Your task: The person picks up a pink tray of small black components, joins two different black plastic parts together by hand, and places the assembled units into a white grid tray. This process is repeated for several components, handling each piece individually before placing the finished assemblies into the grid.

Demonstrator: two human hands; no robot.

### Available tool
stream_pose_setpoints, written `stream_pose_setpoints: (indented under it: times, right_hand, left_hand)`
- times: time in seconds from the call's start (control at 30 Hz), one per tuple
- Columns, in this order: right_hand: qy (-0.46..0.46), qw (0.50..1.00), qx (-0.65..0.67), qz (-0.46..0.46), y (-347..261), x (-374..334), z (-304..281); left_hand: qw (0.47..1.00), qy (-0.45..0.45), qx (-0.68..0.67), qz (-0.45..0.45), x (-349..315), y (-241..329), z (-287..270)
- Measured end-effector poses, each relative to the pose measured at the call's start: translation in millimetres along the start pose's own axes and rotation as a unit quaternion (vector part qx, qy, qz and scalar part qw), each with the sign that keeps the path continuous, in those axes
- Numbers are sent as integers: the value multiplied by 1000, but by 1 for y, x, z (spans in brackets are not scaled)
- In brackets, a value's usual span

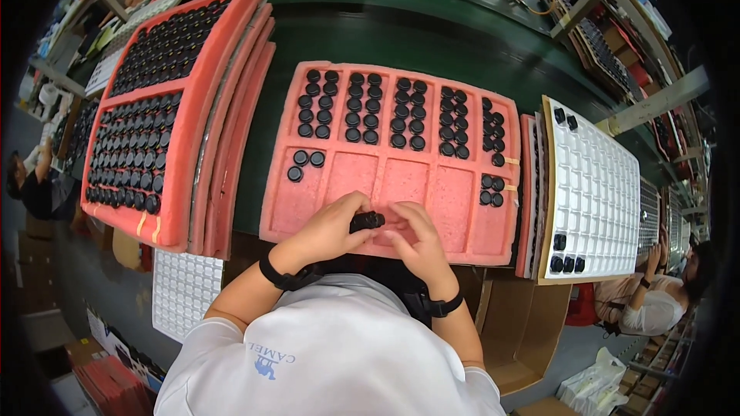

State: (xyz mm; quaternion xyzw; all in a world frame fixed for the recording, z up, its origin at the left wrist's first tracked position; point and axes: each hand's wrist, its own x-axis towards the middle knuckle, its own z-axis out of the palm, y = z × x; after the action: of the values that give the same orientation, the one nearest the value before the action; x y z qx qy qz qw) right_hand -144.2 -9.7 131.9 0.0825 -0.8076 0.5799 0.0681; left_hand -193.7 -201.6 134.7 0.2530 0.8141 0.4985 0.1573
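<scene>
My left hand (330, 228) is closed around a small black cylindrical part (367, 221) with a wider ring-like end, over the near side of a pink foam tray (408, 181). Just right of that part, my right hand (422, 245) has its fingers curved and apart, with nothing visible between them. Black round-capped pieces (370, 122) stand in pairs of rows in the tray's far compartments. Three more pieces (301, 158) sit in the near left compartment, and several (491, 190) in the near right one.
To the left rises a stack of pink trays (258, 85) full of black capped pieces. A white celled tray (590, 185) on the right holds several black pieces at its corners. Below are another white tray (185, 293) and a cardboard box (516, 331). Other people work at both sides.
</scene>
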Motion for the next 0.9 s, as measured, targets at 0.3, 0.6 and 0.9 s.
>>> stream_pose_setpoints:
  times: [0.3,0.6,0.9]
  right_hand:
    - [-56,989,121,70,3,-10,9]
    - [120,988,-8,92,12,-11,-52]
    - [163,901,-397,55,35,1,-125]
  left_hand:
    - [995,-75,-22,54,-3,-4,-2]
    - [968,-78,-239,-10,-6,-13,-3]
    - [933,-3,-351,-76,-15,-22,-10]
